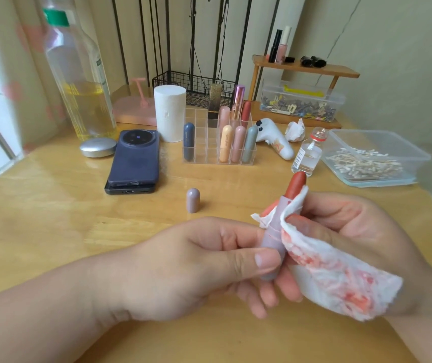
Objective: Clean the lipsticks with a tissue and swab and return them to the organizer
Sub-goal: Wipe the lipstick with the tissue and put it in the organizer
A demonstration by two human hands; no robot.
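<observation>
Both hands meet at the near right of the counter (pixel 52 218). The left hand (pixel 183 260) grips the lilac base of an open lipstick (pixel 275 231) between thumb and fingers. The right hand (pixel 353 231) pinches a red-stained tissue (pixel 340 281) against the tube's upper part, just below the raised red stick. The lipstick tilts slightly right, above the counter and well apart from the organizer.

At the far left stands a tall clear bottle (pixel 78 82) of yellow liquid with a green cap. At the far right, a clear plastic box (pixel 393 138) holds cotton swabs. Two stacked phones (pixel 135 158) lie left of centre. Just right of them is the clear acrylic organizer (pixel 201 153). It has a navy lipstick in its left front cell, and peach, pink and grey ones upright at the right front, with more behind. A white tissue roll (pixel 169 112) stands at the organizer's far left corner. A small glass vial (pixel 307 155) stands between organizer and swab box. The lilac cap (pixel 192 200) stands upright on the counter, near the organizer's front.
</observation>
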